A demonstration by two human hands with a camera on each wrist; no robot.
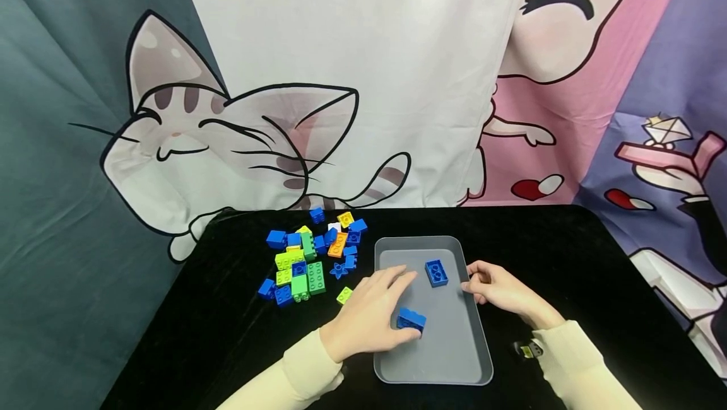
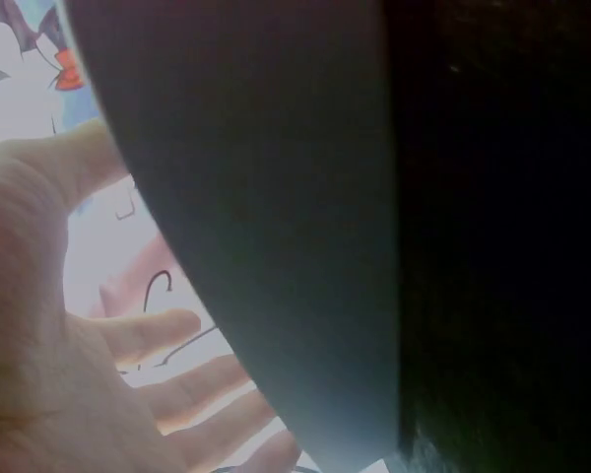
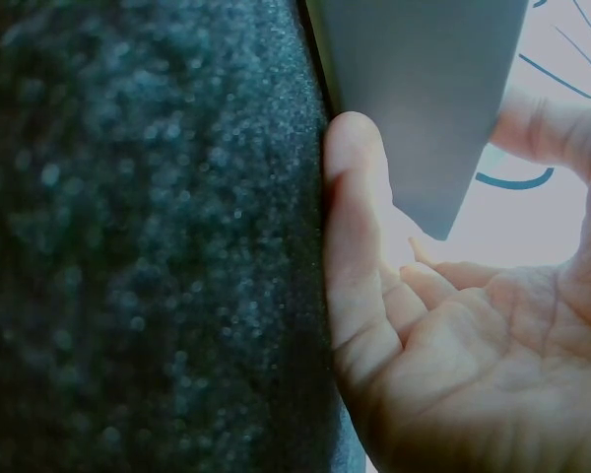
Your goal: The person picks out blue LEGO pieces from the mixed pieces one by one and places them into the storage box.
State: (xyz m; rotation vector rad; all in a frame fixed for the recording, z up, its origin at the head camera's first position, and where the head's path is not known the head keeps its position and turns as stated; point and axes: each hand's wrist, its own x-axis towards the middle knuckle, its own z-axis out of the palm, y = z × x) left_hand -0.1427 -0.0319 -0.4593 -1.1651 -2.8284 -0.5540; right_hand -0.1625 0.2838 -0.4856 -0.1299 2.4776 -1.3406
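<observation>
A grey tray (image 1: pixel 434 359) lies on the black cloth, with two blue bricks in it. My left hand (image 1: pixel 372 309) reaches over its left rim, fingers spread apart. Between thumb and fingers sits one blue brick (image 1: pixel 411 320), the thumb tip right at its near side. The other blue brick (image 1: pixel 436 273) lies farther back, studs hidden and hollow side up. My right hand (image 1: pixel 505 290) holds the tray's right wall. In the right wrist view a finger (image 3: pixel 355 197) lies along the wall's outside and the thumb (image 3: pixel 547 128) is at the rim. The left wrist view shows the tray wall (image 2: pixel 256 197) hiding the fingertips.
Left of the tray lies a loose pile of blue, green, yellow and orange bricks, among them a green brick (image 1: pixel 316 277). One lime brick (image 1: pixel 344 296) lies close to the left hand. A small dark object (image 1: pixel 528 350) is beside the right sleeve. Printed curtains (image 1: pixel 363 31) hang behind the table.
</observation>
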